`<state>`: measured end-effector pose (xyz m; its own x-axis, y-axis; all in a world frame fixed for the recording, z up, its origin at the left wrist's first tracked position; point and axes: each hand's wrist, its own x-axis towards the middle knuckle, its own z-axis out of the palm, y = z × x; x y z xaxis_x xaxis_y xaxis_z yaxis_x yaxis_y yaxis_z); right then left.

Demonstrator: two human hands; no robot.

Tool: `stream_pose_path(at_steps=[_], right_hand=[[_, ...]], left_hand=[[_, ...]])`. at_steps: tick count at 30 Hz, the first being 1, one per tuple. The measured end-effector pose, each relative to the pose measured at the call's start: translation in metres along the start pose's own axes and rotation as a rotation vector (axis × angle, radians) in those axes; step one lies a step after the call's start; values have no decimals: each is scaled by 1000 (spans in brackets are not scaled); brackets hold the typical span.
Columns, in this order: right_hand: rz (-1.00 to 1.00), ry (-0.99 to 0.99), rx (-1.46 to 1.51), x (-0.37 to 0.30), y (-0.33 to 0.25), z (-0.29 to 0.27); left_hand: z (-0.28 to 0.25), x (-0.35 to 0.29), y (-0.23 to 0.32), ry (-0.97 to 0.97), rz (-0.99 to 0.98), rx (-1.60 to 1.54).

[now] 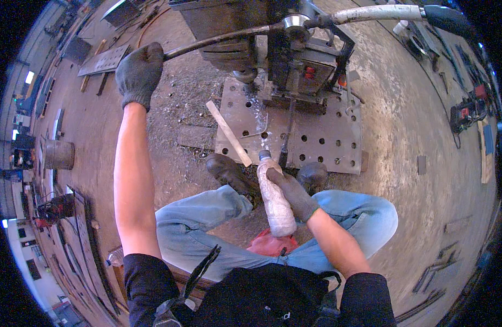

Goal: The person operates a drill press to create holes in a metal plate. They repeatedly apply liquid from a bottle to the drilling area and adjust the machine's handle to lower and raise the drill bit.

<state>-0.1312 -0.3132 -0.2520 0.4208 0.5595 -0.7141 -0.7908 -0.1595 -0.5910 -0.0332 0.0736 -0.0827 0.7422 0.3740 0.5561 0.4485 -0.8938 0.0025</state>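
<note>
My left hand point(139, 76), in a grey knit glove, is closed round the end of a long dark lever point(223, 39) at the upper left. That lever runs to the round hub point(296, 23) of a dark metal machine, which looks like a drill press point(308, 62). Between my knees, my gloved right hand point(293, 192) wraps a plastic bottle point(275, 204) of cloudy whitish liquid. The bottle tilts, its dark-tipped neck pointing toward the machine. Just beyond it stretches a perforated steel plate point(330, 133), whitish splashes running down its middle.
A flat wooden strip point(229, 133) and a thin bent rod point(256, 133) lie by the plate's left side. Metal shavings point(174, 114) litter the floor there. A bucket point(59, 155) stands far left; a red-and-black machine point(469, 113) is at right. My boots point(226, 170) flank the plate's near edge.
</note>
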Motion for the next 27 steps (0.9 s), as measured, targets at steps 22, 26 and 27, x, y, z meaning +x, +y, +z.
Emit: stream_pose_path(at_steps=[22, 26, 27], right_hand=[[-92, -5, -47, -1, -5, 10], [-179, -6, 72, -1, 3, 16], [-218, 8, 76, 4, 11, 11]], left_hand=[[-9, -7, 7, -4, -49, -60], [-9, -9, 12, -39, -86, -114], [-5, -8, 15, -49, -68, -121]])
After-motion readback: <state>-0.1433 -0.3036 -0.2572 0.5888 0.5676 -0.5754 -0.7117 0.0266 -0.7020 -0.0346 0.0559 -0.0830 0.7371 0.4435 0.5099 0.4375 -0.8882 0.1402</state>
